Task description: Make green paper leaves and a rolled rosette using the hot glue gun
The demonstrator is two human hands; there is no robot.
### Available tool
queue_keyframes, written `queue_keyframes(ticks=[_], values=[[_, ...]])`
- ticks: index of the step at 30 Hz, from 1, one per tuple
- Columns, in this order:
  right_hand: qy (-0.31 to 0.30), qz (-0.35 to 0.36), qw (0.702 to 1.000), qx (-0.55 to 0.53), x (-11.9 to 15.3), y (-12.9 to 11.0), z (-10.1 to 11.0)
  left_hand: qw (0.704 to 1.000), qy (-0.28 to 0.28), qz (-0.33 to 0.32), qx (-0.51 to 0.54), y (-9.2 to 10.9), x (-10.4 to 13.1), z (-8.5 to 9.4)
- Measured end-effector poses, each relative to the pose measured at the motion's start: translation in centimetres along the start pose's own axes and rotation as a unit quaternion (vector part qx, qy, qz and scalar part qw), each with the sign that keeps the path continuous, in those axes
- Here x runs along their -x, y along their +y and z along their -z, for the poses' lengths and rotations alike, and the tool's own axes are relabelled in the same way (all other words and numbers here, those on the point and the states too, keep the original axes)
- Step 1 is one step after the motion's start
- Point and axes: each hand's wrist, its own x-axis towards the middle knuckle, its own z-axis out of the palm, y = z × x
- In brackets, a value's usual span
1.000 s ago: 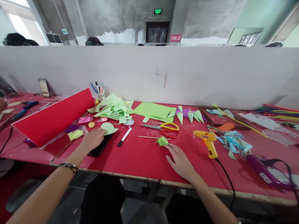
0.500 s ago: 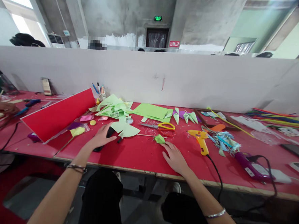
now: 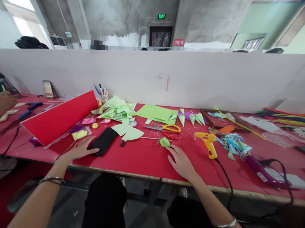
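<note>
My left hand (image 3: 80,148) rests palm-down on the red tabletop with fingers spread, its thumb at the lower left edge of a black phone (image 3: 104,141). Fingertips of that hand come close to a yellow paper flower (image 3: 79,134). My right hand (image 3: 182,161) also lies flat, fingers stretched out; its fingertips are beside a small green crumpled paper piece (image 3: 164,142) at the end of a thin stick (image 3: 151,138). Whether they touch it, I cannot tell. A cut pale-green paper fan (image 3: 130,132) lies between the hands. Yellow-handled scissors (image 3: 171,129) lie beyond the right hand.
A yellow glue gun (image 3: 208,143) with a cord lies to the right, near a purple power strip (image 3: 266,171). Green paper scraps (image 3: 119,108), green sheets (image 3: 156,112) and paper cones (image 3: 181,118) lie behind. A red board (image 3: 64,119) leans at left; another person's hand (image 3: 3,101) is beyond.
My left hand has moved left off the phone, which now shows fully. The right hand stays by the green paper piece. The other person's hand at far left has lifted.
</note>
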Motion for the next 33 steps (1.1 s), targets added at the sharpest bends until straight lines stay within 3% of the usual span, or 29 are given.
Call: queue_keyframes(ticks=[3, 17, 30, 33], values=[[-0.007, -0.004, 1.000, 0.006, 0.0, -0.1, 0.1, 1.000, -0.013, 0.028, -0.004, 0.7, 0.2, -0.1], [-0.013, -0.003, 1.000, 0.008, 0.0, -0.3, 0.3, 0.998, -0.053, 0.035, 0.001, 1.7, 0.8, 0.8], [0.000, 0.000, 1.000, -0.003, 0.0, -0.2, 0.2, 0.999, -0.030, 0.040, -0.014, 1.9, 0.9, 0.9], [-0.001, -0.002, 1.000, -0.005, 0.0, -0.2, 0.2, 1.000, -0.008, 0.026, -0.012, 2.7, 0.3, 0.6]])
